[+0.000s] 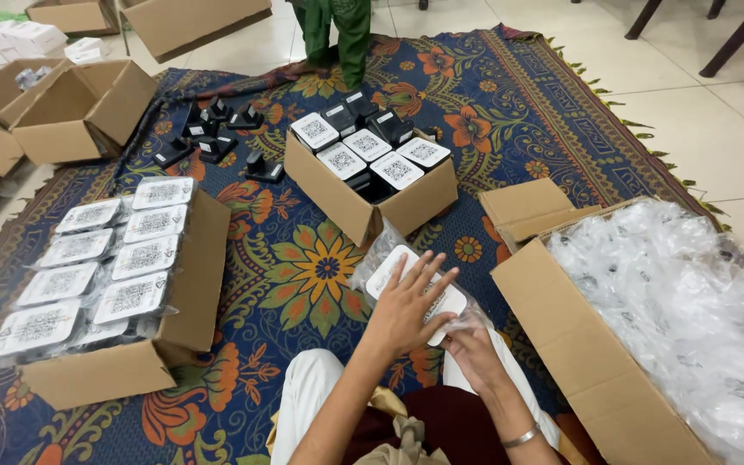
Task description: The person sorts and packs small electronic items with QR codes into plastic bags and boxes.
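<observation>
Item: white square-faced plaque in a clear plastic bag (424,297), held over the person's lap, above the white trousers and the edge of the patterned floral rug (303,258).

Left hand (406,306): lies flat on top of the plaque, fingers spread and extended toward the far side, palm pressing the bagged face. Fingers open, not curled round anything.

Right hand (475,353): at the near right corner of the plaque, under and beside the bag, fingers curled against the plastic; whether they pinch the bag or only steady it cannot be told. A metal bangle (520,437) sits on that wrist.

Surroundings, outward:
- Small open cardboard box (372,185) just beyond the plaque, holding upright white-faced plaques on black stands, unbagged.
- Large open cardboard box (587,344) just right of the hands, filled with crumpled clear plastic bags (682,293).
- Open cardboard box (182,293) to the left, well apart, packed with rows of bagged white plaques lying flat.
- Loose black stands (217,138) on the rug beyond the left box.
- Further empty-looking cardboard boxes (79,108) at the far left, partly off the rug.
- Another person's legs in green trousers (337,30) standing at the rug's far edge.
</observation>
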